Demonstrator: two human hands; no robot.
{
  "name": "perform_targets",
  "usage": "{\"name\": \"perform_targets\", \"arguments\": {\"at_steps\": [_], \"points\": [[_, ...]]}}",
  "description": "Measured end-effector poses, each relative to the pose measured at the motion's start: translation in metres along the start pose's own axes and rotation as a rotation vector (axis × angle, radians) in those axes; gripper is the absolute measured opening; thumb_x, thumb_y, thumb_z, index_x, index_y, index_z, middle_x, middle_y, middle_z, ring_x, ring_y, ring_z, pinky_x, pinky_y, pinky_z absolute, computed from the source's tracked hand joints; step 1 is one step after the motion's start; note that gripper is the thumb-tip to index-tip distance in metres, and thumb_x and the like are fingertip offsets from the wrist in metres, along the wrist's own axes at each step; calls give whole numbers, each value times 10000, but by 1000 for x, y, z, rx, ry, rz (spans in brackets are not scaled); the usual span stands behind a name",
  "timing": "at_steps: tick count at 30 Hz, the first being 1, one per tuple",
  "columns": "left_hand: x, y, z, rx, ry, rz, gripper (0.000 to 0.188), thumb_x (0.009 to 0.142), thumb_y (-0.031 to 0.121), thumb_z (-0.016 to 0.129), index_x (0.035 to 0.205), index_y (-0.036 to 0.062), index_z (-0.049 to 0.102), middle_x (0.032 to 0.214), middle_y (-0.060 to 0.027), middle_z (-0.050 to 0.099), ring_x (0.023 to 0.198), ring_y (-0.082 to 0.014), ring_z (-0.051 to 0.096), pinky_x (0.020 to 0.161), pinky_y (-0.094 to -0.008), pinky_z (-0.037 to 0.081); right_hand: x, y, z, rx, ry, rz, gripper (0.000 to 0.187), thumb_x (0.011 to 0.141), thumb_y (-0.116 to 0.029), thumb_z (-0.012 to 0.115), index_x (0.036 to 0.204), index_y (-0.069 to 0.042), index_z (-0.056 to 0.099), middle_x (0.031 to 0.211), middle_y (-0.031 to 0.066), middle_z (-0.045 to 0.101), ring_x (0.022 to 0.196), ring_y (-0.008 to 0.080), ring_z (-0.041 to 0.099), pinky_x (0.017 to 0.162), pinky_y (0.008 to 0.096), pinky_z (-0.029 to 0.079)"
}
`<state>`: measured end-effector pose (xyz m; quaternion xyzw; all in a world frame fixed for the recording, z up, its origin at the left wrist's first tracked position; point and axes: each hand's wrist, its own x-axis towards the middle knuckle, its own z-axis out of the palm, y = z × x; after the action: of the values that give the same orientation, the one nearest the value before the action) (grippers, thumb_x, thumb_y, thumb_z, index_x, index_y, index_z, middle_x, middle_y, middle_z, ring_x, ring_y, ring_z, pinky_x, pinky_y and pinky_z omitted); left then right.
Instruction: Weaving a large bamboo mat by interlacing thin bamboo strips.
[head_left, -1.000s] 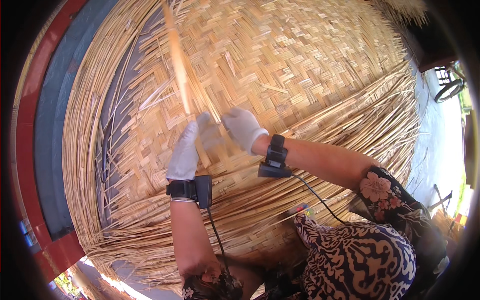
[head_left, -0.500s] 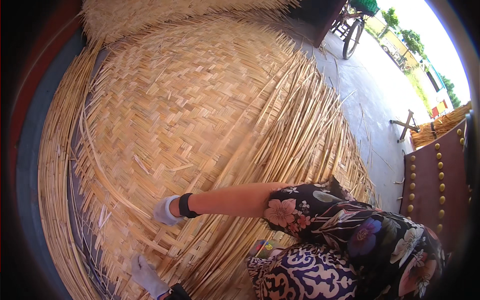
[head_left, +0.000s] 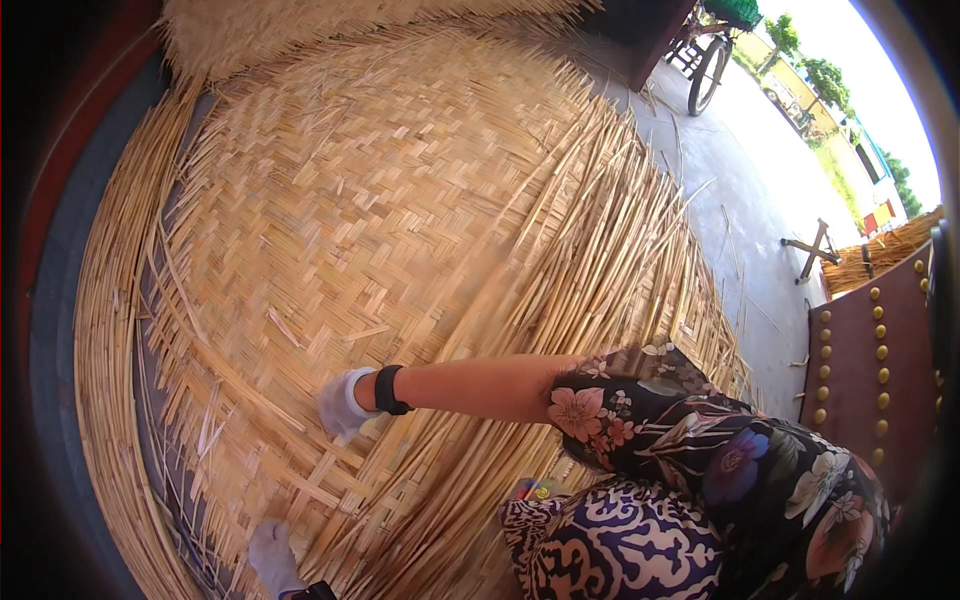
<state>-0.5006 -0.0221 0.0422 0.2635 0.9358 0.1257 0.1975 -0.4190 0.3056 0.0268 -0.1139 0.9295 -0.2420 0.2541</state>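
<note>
Woven mat (head_left: 340, 220): spread on grey floor (head_left: 735, 235) | loose strips (head_left: 598, 275): across its right side | gloved right hand (head_left: 346, 404): over mat, finger grip cannot tell | gloved left hand (head_left: 273, 558): lower left, finger grip also unclear

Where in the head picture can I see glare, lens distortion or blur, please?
In the head view, glare whitens the sky and pale ground at upper right; the corners darken to black, and the reed bundle curves along the left; the gloved right hand and left hand look slightly soft, yet the weave of the mat is readable.
</note>
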Motion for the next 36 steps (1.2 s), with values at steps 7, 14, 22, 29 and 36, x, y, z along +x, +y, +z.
{"name": "perform_targets", "arguments": {"at_steps": [7, 14, 22, 29, 36], "points": [[24, 77, 29, -16, 77, -35, 289, 786, 358, 582, 802, 71, 605, 767, -172, 612, 775, -369, 580, 672, -426, 443, -23, 26, -2, 18, 32, 208, 295, 763, -367, 604, 870, -103, 677, 843, 115, 659, 804, 294, 625, 689, 406, 485], [18, 72, 23, 169, 83, -101, 272, 788, 387, 601, 815, 117, 616, 825, -128, 634, 814, -319, 598, 723, -432, 443, -19, 31, 7, 504, 65, 230, 231, 714, -328, 664, 731, -97, 675, 642, 38, 637, 616, 167, 600, 556, 279, 468], [13, 58, 35, -9, 277, 80, 209, 797, 321, 606, 823, 114, 613, 847, -97, 624, 826, -312, 582, 764, -401, 425, 1, 19, 3, 421, -69, 295, 269, 744, -317, 643, 841, -69, 679, 768, 75, 647, 613, 197, 598, 582, 310, 481], [1, 80, 27, 62, 3, -66, 228, 823, 325, 581, 837, 97, 589, 830, -129, 612, 805, -338, 584, 688, -433, 443, -25, -17, 1, -86, 33, 375, 263, 721, -286, 651, 886, -83, 682, 846, 142, 658, 741, 293, 637, 653, 389, 510], [-7, 75, 25, 140, -62, -54, 272, 805, 374, 596, 845, 105, 598, 773, -155, 625, 765, -348, 591, 677, -423, 443, -28, -3, 24, 61, 38, 256, 139, 727, -189, 582, 788, -125, 688, 778, 131, 644, 735, 297, 622, 644, 382, 500]]}}
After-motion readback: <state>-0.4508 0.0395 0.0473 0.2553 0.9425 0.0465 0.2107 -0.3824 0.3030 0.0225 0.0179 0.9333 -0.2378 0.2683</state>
